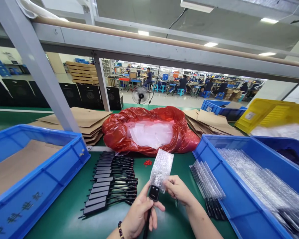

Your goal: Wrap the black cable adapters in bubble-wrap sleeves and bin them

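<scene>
My left hand (141, 209) is closed around a black device (153, 192) with a thick black cable running down from it. The device's upper part sits inside a clear bubble wrap bag (162, 166). At the bag's lower right edge, my right hand (178, 190) pinches the plastic. A small thin greenish piece (176, 201) shows beneath the right hand; its kind is unclear. Left of my hands, several black devices with cables (98, 196) lie in a column on the green table. Small red pieces (147, 162) lie beyond the left hand.
Bubble-wrapped devices (206, 181) lean by a blue bin (229, 189) holding more. Another blue bin (72, 156) with cardboard stands left. A red plastic bag (114, 132) of clear bags lies ahead between cardboard stacks (211, 121). A metal frame post (45, 76) rises at left.
</scene>
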Demonstrator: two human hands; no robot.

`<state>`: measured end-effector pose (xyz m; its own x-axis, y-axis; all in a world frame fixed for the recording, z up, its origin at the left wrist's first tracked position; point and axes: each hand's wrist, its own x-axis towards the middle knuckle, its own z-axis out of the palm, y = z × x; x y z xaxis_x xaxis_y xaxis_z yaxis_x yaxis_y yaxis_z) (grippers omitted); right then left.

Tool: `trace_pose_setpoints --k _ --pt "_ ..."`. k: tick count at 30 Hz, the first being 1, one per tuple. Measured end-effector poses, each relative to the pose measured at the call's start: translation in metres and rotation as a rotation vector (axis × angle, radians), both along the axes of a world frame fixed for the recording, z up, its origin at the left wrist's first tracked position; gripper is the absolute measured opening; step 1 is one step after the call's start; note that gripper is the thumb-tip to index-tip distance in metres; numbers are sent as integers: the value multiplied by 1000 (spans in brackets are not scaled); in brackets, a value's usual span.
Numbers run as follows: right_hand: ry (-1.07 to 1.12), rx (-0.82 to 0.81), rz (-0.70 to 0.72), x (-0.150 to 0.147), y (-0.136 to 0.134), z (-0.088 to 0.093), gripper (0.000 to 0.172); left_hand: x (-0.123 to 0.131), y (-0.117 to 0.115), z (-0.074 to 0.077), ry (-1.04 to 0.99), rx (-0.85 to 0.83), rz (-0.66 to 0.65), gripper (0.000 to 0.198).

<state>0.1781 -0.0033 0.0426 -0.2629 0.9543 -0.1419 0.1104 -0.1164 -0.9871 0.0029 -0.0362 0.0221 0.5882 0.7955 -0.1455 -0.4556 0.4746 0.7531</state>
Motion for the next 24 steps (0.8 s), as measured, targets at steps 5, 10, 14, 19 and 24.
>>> trace_pose_setpoints --k 5,10,14,19,24 --pt "18 97 153 -2 -4 8 49 3 0 1 74 14 82 76" --pt "-42 104 269 -3 -6 13 49 6 1 1 108 38 122 43" --pt "-18 67 212 -2 -5 5 52 5 0 2 131 41 116 32" --pt "56 115 28 3 -4 4 50 6 -4 0 62 -12 -80 59" --pt "-8 159 368 -4 -8 18 50 7 -4 0 33 -79 19 57"
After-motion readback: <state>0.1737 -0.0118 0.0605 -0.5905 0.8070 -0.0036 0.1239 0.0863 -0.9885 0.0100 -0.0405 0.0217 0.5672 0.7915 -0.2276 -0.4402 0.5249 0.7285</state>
